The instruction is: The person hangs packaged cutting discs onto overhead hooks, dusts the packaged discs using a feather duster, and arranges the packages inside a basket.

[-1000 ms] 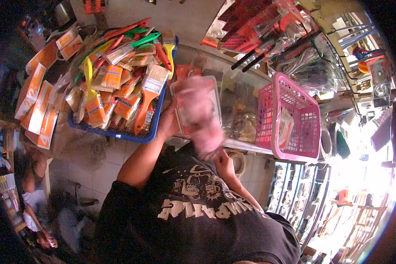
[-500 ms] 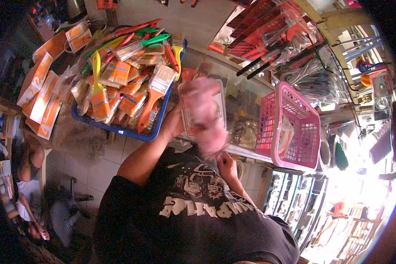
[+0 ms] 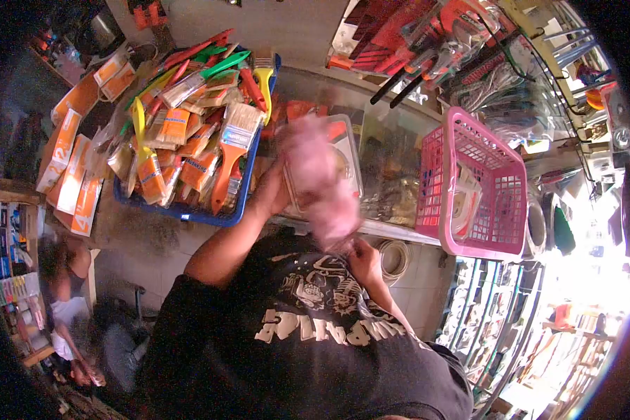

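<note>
My left hand point(image 3: 276, 190) grips the left edge of a flat, clear package point(image 3: 350, 155) with red and pale parts inside, its fingers partly hidden. A blurred pink cloth point(image 3: 322, 185) hangs across the front of the package. At the cloth's lower end, my right hand point(image 3: 364, 259) is closed on it near my shirt. Left of the package stands a blue basket point(image 3: 213, 218) heaped with paintbrushes point(image 3: 232, 143) that have orange, yellow, green and red handles.
A pink basket point(image 3: 449, 238) holding a packaged item stands on the glass counter point(image 3: 392, 136) at right. Orange-and-white boxes point(image 3: 77, 168) lie at far left. Tools in packaging point(image 3: 427, 49) hang at upper right. Another person point(image 3: 66, 315) is at lower left.
The head view has shifted slightly. The package leans a little differently, and the pink cloth stays blurred in front of it. Both hands keep their holds.
</note>
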Demonstrator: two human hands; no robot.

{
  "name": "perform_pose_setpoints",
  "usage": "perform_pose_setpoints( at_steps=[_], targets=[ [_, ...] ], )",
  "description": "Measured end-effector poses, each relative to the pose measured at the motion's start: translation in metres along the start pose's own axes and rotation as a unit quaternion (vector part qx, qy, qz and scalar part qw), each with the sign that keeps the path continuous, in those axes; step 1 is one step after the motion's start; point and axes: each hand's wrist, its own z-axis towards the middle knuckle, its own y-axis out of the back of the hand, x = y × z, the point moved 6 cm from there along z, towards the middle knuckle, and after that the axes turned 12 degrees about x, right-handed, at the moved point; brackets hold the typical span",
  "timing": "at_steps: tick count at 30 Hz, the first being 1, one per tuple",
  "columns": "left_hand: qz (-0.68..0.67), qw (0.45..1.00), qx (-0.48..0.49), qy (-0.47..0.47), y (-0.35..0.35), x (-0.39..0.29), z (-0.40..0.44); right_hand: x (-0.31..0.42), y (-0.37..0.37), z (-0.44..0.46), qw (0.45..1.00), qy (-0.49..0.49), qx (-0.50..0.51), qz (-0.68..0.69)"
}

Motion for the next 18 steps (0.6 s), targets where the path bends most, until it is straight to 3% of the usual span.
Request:
perform_pose_setpoints(
  at_steps=[2, 3, 5, 6, 9, 10, 13, 14, 15, 16, 17, 18],
  targets=[
    [-0.325, 0.943, -0.028, 0.062, -0.027, -0.041, 0.015, -0.002, 0.003, 0.0, 0.989, -0.1, -0.002, 0.106],
    [-0.476, 0.874, -0.043, 0.091, -0.041, -0.064, 0.018, 0.001, -0.001, 0.0, 0.997, -0.054, 0.021, 0.059],
    [-0.429, 0.896, -0.052, 0.106, -0.038, -0.067, 0.016, 0.006, -0.008, -0.002, 0.997, 0.04, 0.064, -0.033],
    [-0.409, 0.905, -0.053, 0.105, -0.033, -0.061, 0.017, 0.003, -0.008, -0.003, 0.995, 0.022, 0.071, -0.065],
    [-0.485, 0.871, -0.02, 0.07, -0.041, -0.072, 0.021, -0.009, -0.004, -0.001, 0.985, -0.107, 0.029, 0.13],
    [-0.496, 0.865, -0.019, 0.077, -0.044, -0.074, 0.021, -0.016, -0.009, -0.002, 0.987, -0.097, 0.022, 0.127],
    [-0.462, 0.881, -0.023, 0.095, -0.041, -0.071, 0.019, -0.007, -0.016, -0.005, 0.995, 0.051, 0.083, -0.027],
    [-0.44, 0.892, -0.027, 0.099, -0.04, -0.073, 0.019, -0.002, -0.008, -0.005, 0.998, 0.061, 0.026, 0.001],
    [-0.419, 0.901, -0.031, 0.102, -0.039, -0.074, 0.02, -0.008, -0.006, -0.001, 0.998, 0.007, 0.031, 0.052],
    [-0.492, 0.862, -0.052, 0.114, -0.044, -0.07, 0.021, -0.013, -0.005, 0.003, 0.993, -0.047, 0.037, 0.102],
    [-0.481, 0.868, -0.055, 0.107, -0.044, -0.071, 0.019, -0.017, -0.005, 0.003, 0.982, -0.103, 0.042, 0.153],
    [-0.471, 0.875, -0.057, 0.102, -0.043, -0.072, 0.017, -0.001, -0.003, 0.001, 0.988, -0.086, 0.043, 0.118]
  ],
)
